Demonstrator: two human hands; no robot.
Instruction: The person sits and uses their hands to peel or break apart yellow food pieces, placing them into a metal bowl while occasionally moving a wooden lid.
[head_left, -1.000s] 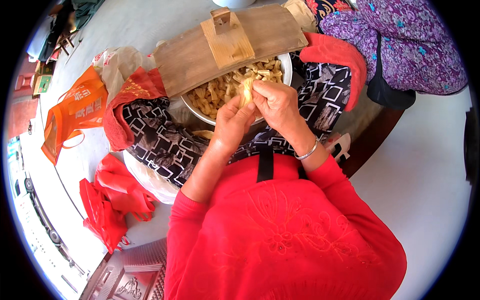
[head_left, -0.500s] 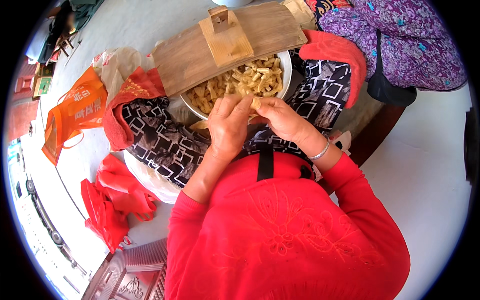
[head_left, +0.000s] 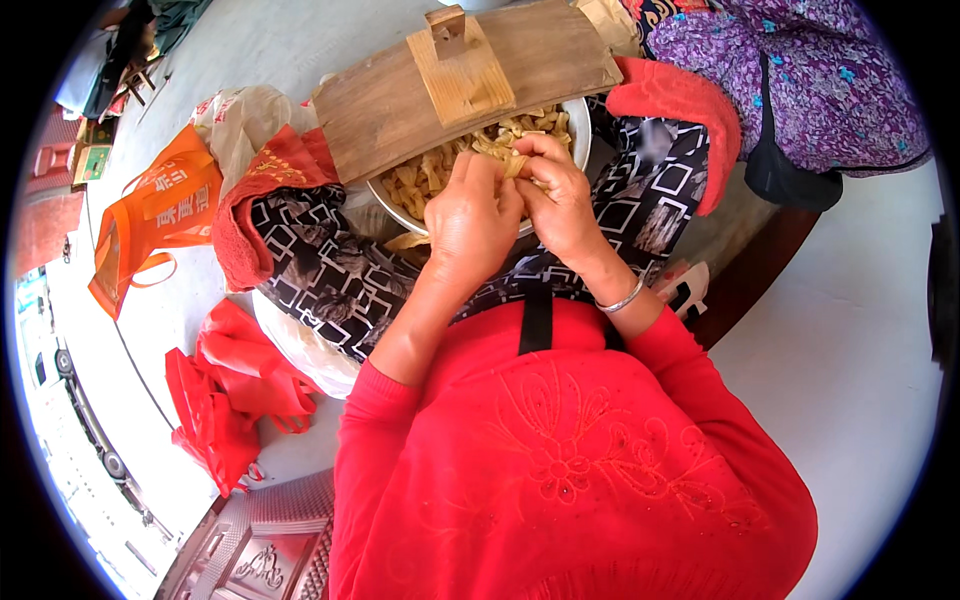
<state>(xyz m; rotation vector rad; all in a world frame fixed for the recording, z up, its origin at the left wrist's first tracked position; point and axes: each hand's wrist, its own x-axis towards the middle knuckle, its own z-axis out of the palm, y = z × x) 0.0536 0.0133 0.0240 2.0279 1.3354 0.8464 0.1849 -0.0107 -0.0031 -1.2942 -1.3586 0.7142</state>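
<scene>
A red long-sleeved top [head_left: 570,450] with stitched flowers is closest to the camera, and 2 bare forearms reach forward from its sleeves. A silver bracelet [head_left: 622,298] circles the right wrist. Beyond it, the right hand [head_left: 550,185] is nearly closed, thumb and fingers pinching a soft yellow strip [head_left: 514,166]. The left hand [head_left: 470,220], back toward the camera, is curled almost into a fist on the same strip; its fingertips are hidden, so I cannot tell how much it grips. The 2 hands meet just above the near side of a pale metal basin [head_left: 582,135], with the strip between them.

Under and around this lie black-and-white patterned trousers [head_left: 330,275], with a red towel [head_left: 243,250] over the left knee and a red cloth [head_left: 700,110] over the right. Many yellow-brown pieces [head_left: 408,190] fill the visible part of the basin. A wooden board [head_left: 365,120] spans its far side, bearing a lighter wooden block [head_left: 462,80].

To the left, a red bag [head_left: 225,385] lies on the floor [head_left: 290,465], an orange bag [head_left: 165,205] farther off. At upper right is another person's purple floral clothing [head_left: 830,90], with a black pouch [head_left: 795,187] beside it.
</scene>
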